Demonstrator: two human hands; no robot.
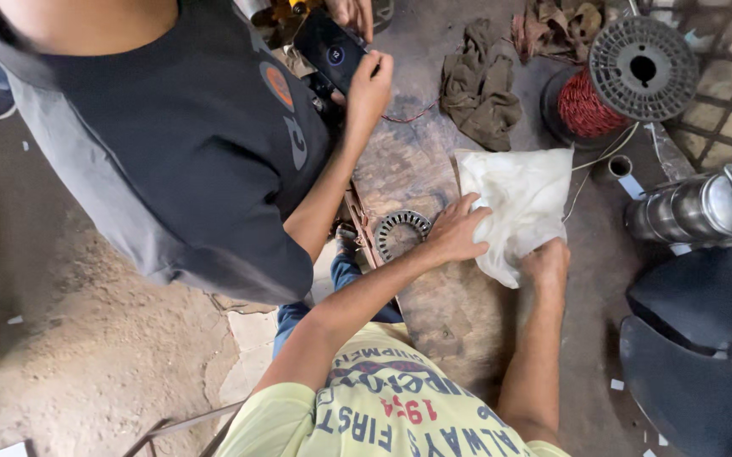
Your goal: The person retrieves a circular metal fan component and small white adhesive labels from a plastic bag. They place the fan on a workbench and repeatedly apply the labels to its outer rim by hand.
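Near the bench's middle, a white bag [518,199] lies flat, contents hidden. Left hand [456,230] presses spread fingers on its edge; right hand [545,262] grips its near corner. A toothed metal ring [401,232] sits just beside the left hand. Another person holds a phone [332,49].
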